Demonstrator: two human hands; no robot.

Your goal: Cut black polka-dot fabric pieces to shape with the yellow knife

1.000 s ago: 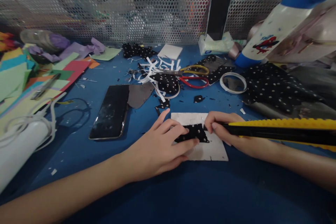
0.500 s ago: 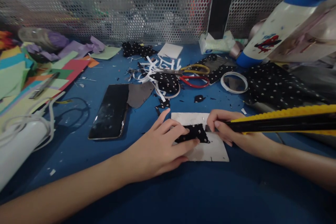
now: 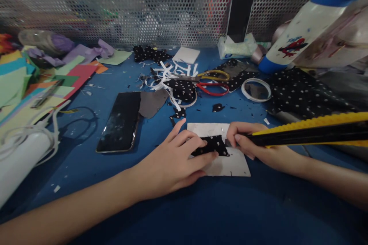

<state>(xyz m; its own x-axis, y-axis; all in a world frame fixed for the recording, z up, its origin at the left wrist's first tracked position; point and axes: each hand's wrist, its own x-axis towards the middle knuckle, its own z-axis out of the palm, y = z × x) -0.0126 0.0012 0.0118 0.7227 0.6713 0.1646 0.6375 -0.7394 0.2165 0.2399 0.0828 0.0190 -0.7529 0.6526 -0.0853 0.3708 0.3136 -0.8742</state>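
Note:
A small black piece of dotted fabric [image 3: 214, 145] lies on a white card [image 3: 230, 164] on the blue table. My left hand [image 3: 175, 162] presses down on the fabric's left part with its fingers spread flat. My right hand [image 3: 253, 143] grips a yellow and black utility knife [image 3: 310, 132], whose tip touches the right edge of the fabric. The knife's long handle runs off to the right edge of the picture.
A black phone [image 3: 120, 120] lies left of my hands; a second one [image 3: 240, 15] leans on the perforated metal wall. Scissors [image 3: 212, 82], tape rings [image 3: 255, 90], paper strips, dotted cloth [image 3: 299, 93], coloured paper [image 3: 34, 80], a white-and-blue bottle [image 3: 304, 23] and a white roll [image 3: 20, 164] surround them.
The knife handle has tilted slightly upward at its right end. Both hands and the fabric stay in place.

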